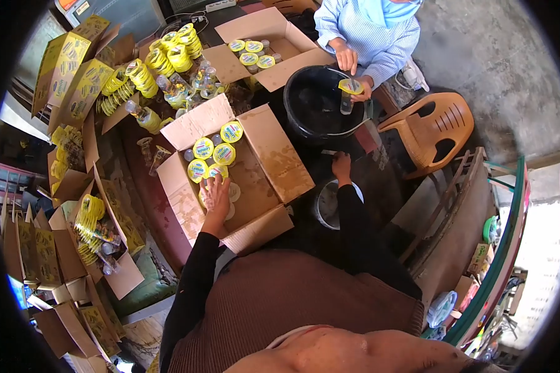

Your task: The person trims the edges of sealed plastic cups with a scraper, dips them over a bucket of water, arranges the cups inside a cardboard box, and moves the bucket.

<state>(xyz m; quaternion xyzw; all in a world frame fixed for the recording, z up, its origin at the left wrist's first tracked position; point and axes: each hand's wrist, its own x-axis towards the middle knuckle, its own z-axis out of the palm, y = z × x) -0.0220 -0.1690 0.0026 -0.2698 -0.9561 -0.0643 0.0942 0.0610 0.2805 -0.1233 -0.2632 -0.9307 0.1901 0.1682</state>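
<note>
My left hand (215,198) reaches into an open cardboard box (274,146), its fingers spread over the yellow lids there. Several lidded cups (224,154) stand together along the box's left side, and my palm covers part of the nearest ones. Out to the right, my right hand (341,166) is closed above a dark tabletop, beside a round pail (327,206). A small pale piece (328,152) shows by its fingertips; I cannot tell what the hand grips.
Across the table a person (368,43) holds a yellow-lidded clear cup (348,88) over a large black bucket (311,93). Another carton (286,40) with lidded cups stands at the back. Stacked yellow lids (180,46) crowd the left; a brown plastic chair (435,133) stands right.
</note>
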